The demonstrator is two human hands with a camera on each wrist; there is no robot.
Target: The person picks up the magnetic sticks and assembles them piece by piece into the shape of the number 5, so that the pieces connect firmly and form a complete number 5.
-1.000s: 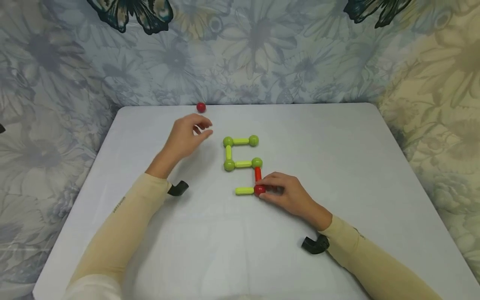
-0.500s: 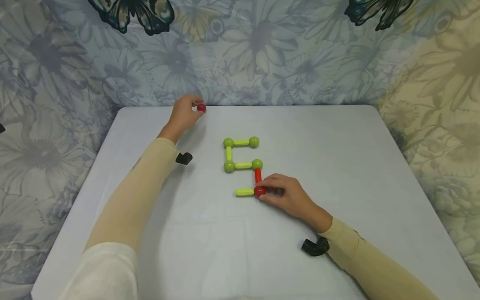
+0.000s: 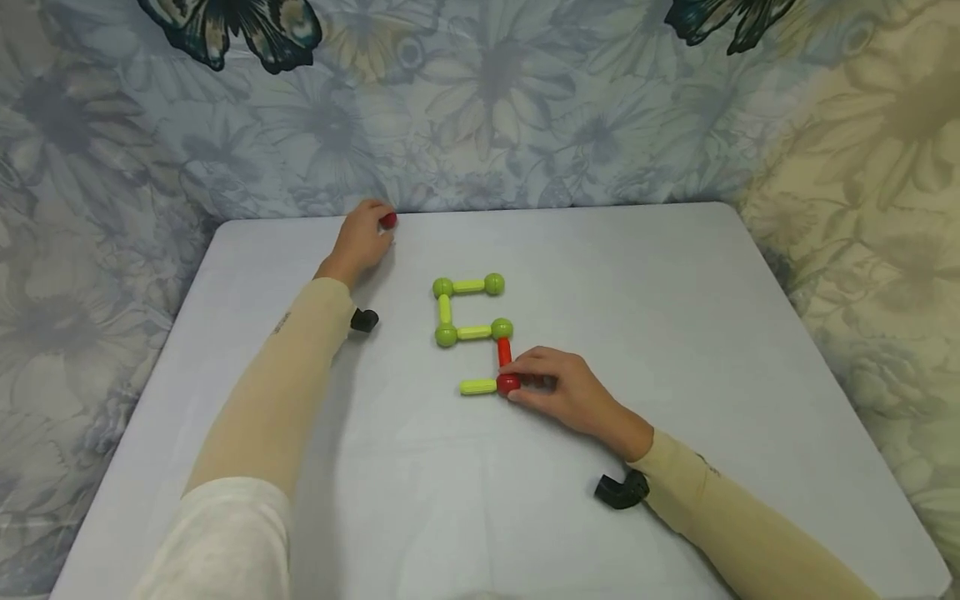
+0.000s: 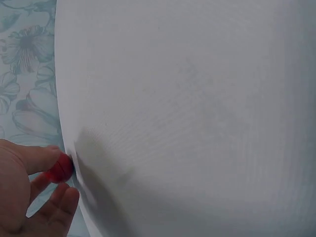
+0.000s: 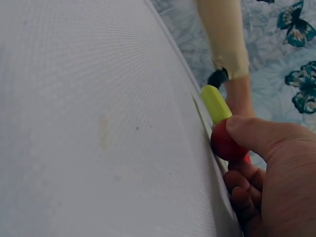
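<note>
At the far edge of the table, my left hand (image 3: 362,237) pinches a loose red ball (image 4: 60,168) between thumb and fingers. In the head view most of that ball is covered by the fingers. My right hand (image 3: 564,390) holds the red corner ball (image 5: 227,140) of a joined ball-and-stick figure lying flat on the table. A red stick (image 3: 504,352) runs from this ball up to a green ball (image 3: 502,328). A yellow-green stick (image 3: 477,387) juts out to its left with a free end. Green balls and yellow-green sticks form the figure's upper part (image 3: 445,310).
The white table (image 3: 637,283) ends at a flowered cloth backdrop (image 3: 480,108) behind and at both sides. Black wrist mounts (image 3: 622,490) stick out from both sleeves, low over the table.
My left hand has reached away from me to the far edge and taken hold of the loose red ball. The right hand keeps its grip on the corner ball. The head view has shifted slightly.
</note>
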